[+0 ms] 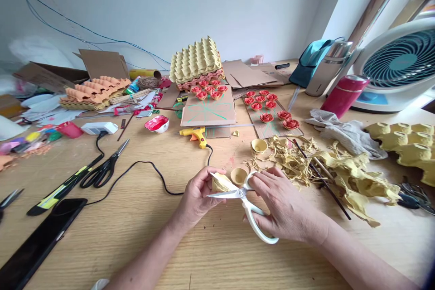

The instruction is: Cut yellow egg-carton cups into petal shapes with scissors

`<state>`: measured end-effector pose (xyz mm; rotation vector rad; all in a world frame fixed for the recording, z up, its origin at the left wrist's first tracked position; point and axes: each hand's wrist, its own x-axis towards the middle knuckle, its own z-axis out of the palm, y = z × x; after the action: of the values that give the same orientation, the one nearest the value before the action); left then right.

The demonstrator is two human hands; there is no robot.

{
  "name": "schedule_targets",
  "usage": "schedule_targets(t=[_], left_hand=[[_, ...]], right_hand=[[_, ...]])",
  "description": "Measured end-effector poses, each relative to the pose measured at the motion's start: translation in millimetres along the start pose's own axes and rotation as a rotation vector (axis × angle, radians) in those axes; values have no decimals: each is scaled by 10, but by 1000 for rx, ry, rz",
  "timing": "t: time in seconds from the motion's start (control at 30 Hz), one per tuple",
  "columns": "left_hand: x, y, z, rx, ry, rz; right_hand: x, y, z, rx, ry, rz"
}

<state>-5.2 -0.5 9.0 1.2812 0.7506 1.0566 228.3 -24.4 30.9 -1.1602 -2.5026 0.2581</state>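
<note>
My left hand (196,195) pinches a yellow egg-carton cup (222,183) between thumb and fingers. White-handled scissors (253,208) are in my right hand (282,204), with their blades parted around the cup's near side. Just behind the blades, a loose yellow cup (239,175) sits on the table. Farther back are more cut cups (259,146), nested together. A heap of yellow carton scraps (292,158) spreads to the right of them.
Beyond my hands lie a yellow glue gun (194,134), red paper roses (267,118) on cardboard and stacked egg trays (195,61). Black scissors (102,168), a utility knife (61,192) and a phone (37,244) are on the left. A fan (401,63) stands at right.
</note>
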Motion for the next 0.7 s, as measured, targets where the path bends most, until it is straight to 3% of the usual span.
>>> schedule_targets(t=[0.7], left_hand=[[-32,93,19,21,-9,13]], right_hand=[[-45,39,49,124,35,-96]])
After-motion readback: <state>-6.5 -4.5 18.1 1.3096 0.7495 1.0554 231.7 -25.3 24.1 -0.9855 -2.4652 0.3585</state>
